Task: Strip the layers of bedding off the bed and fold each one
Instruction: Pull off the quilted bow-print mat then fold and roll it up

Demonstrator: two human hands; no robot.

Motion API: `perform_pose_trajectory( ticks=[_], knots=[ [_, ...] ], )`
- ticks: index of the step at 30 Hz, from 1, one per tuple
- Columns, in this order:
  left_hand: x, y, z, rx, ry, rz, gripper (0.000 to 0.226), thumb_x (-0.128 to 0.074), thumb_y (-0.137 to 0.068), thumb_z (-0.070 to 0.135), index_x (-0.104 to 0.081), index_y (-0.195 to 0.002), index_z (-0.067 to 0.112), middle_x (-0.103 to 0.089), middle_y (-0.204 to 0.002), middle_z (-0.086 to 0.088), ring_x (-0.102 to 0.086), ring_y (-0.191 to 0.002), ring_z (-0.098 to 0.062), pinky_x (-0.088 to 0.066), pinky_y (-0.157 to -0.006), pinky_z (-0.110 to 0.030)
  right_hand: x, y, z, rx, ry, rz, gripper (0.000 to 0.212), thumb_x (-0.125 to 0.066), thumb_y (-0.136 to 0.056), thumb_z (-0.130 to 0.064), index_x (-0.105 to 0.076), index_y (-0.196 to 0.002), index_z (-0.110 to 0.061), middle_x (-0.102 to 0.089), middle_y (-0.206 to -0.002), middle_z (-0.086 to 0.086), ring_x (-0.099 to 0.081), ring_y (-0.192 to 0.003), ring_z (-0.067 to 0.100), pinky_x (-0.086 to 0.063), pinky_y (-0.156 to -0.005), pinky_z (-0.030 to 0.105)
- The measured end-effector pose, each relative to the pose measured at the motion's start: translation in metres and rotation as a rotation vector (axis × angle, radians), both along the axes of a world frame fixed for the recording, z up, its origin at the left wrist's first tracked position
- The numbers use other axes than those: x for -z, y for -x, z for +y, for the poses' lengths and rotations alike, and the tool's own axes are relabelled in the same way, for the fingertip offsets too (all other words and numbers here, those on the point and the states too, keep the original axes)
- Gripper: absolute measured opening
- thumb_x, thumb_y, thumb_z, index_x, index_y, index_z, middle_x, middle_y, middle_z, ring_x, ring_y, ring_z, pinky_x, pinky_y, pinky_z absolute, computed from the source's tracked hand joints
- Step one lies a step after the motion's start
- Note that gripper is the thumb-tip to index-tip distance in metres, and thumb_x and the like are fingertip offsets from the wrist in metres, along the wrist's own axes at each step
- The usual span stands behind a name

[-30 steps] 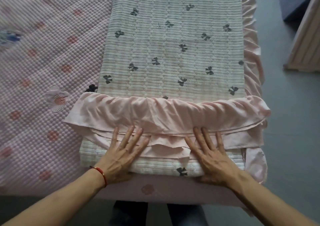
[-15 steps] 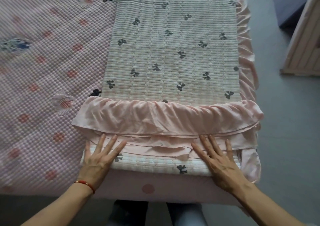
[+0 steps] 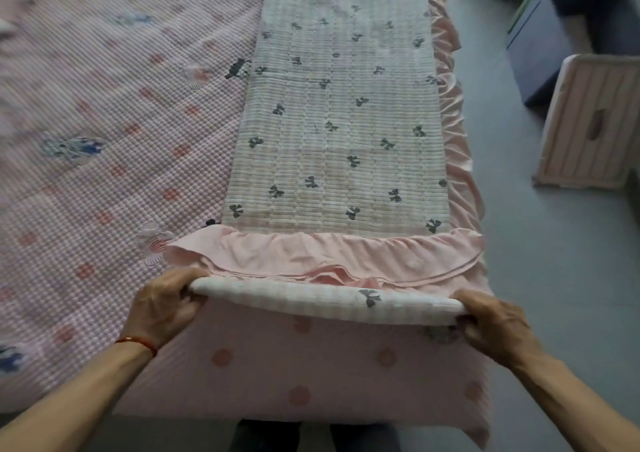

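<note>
Quilt [image 3: 332, 147] near edge gripped at both corners, my left hand [image 3: 166, 308] and right hand [image 3: 491, 323] curled round it, lifted off the bed [image 3: 104, 174]. I'd carry both corners forward evenly, keeping the pink ruffle [image 3: 325, 254] tucked inside.

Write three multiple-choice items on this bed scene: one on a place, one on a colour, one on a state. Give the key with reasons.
1. Where does the folded quilt lie on the bed?
A. along its right side
B. along its left side
C. on the floor

2. What colour is the quilt's ruffle?
A. blue
B. green
C. pink

3. How is the quilt's near end?
A. flat, untouched
B. lifted, gripped by both hands
C. hanging off the bed

Key: 1 A, the grey floor borders it; 2 C, pale pink frill; 3 B, left hand and right hand curl round its corners.
</note>
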State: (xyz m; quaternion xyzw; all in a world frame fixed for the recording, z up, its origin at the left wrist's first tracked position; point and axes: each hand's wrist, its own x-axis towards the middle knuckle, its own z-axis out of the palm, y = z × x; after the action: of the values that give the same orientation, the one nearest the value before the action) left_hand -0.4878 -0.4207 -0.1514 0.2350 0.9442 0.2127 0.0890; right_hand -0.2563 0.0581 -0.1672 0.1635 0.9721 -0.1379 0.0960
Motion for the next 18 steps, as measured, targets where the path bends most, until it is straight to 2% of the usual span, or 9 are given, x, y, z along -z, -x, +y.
perform_pose_trajectory(
  ticks=[2, 5, 7, 10, 13, 15, 17, 18],
  knots=[
    [-0.018, 0.028, 0.011, -0.024, -0.077, 0.03, 0.021, -0.075, -0.078, 0.019, -0.073, -0.097, 0.014, -0.071, -0.095, 0.005, -0.068, -0.082, -0.018, -0.051, -0.079, -0.022, -0.015, 0.021, 0.013, 0.028, -0.014, 0.059, 0.022, -0.069, -0.066, -0.018, -0.07, -0.087, -0.024, -0.071, -0.075, 0.005, -0.068, -0.061, 0.036, -0.049, -0.048, 0.038],
    [-0.036, 0.067, 0.033, -0.126, -0.1, 0.077, 0.026, -0.082, -0.077, 0.01, -0.072, -0.1, 0.014, -0.072, -0.092, -0.001, -0.068, -0.082, -0.022, -0.054, -0.075, -0.036, -0.029, 0.055, 0.035, 0.102, -0.035, 0.168, 0.028, -0.077, -0.072, -0.009, -0.071, -0.097, -0.022, -0.073, -0.084, 0.011, -0.07, -0.068, 0.038, -0.054, -0.054, 0.042],
    [-0.037, 0.103, 0.048, -0.225, -0.123, 0.08, 0.03, -0.082, -0.077, 0.006, -0.07, -0.102, 0.018, -0.07, -0.091, -0.001, -0.066, -0.083, -0.024, -0.052, -0.075, -0.037, -0.033, 0.092, 0.052, 0.167, -0.069, 0.261, 0.022, -0.072, -0.079, -0.016, -0.072, -0.101, -0.016, -0.072, -0.088, 0.016, -0.069, -0.073, 0.039, -0.054, -0.06, 0.043],
    [-0.028, 0.151, 0.076, -0.299, -0.185, -0.001, 0.03, -0.075, -0.085, 0.011, -0.063, -0.109, 0.024, -0.065, -0.097, -0.001, -0.061, -0.09, -0.023, -0.048, -0.077, -0.037, -0.029, 0.151, 0.071, 0.349, -0.029, 0.333, 0.03, -0.078, -0.082, -0.015, -0.072, -0.111, -0.015, -0.072, -0.099, 0.022, -0.068, -0.085, 0.044, -0.054, -0.072, 0.045],
    [0.007, 0.203, 0.104, -0.462, -0.22, -0.092, 0.038, -0.071, -0.091, 0.022, -0.053, -0.124, 0.021, -0.061, -0.109, -0.005, -0.059, -0.096, -0.027, -0.049, -0.075, -0.038, -0.005, 0.211, 0.089, 0.4, 0.034, 0.401, 0.034, -0.076, -0.083, -0.011, -0.069, -0.116, -0.014, -0.071, -0.102, 0.024, -0.067, -0.09, 0.045, -0.052, -0.077, 0.044],
    [0.035, 0.235, 0.116, -0.581, -0.207, -0.194, 0.049, -0.07, -0.088, 0.041, -0.049, -0.129, 0.024, -0.061, -0.116, -0.005, -0.062, -0.098, -0.031, -0.056, -0.074, -0.042, 0.018, 0.246, 0.099, 0.428, 0.093, 0.396, 0.032, -0.071, -0.09, -0.013, -0.066, -0.122, -0.012, -0.07, -0.108, 0.025, -0.066, -0.096, 0.045, -0.05, -0.082, 0.044],
    [0.068, 0.259, 0.12, -0.602, -0.122, -0.333, 0.058, -0.064, -0.086, 0.061, -0.054, -0.126, 0.019, -0.065, -0.122, -0.007, -0.064, -0.104, -0.031, -0.056, -0.088, -0.047, 0.042, 0.269, 0.107, 0.493, 0.193, 0.318, 0.042, -0.068, -0.095, -0.029, -0.057, -0.132, -0.012, -0.066, -0.121, 0.025, -0.063, -0.108, 0.044, -0.048, -0.09, 0.045],
    [0.082, 0.259, 0.121, -0.567, -0.03, -0.417, 0.058, -0.058, -0.091, 0.062, -0.057, -0.122, 0.014, -0.064, -0.125, -0.007, -0.063, -0.109, -0.028, -0.051, -0.098, -0.043, 0.056, 0.275, 0.106, 0.546, 0.261, 0.252, 0.056, -0.067, -0.094, -0.041, -0.051, -0.138, -0.012, -0.063, -0.13, 0.024, -0.061, -0.115, 0.044, -0.046, -0.095, 0.046]
  ],
)
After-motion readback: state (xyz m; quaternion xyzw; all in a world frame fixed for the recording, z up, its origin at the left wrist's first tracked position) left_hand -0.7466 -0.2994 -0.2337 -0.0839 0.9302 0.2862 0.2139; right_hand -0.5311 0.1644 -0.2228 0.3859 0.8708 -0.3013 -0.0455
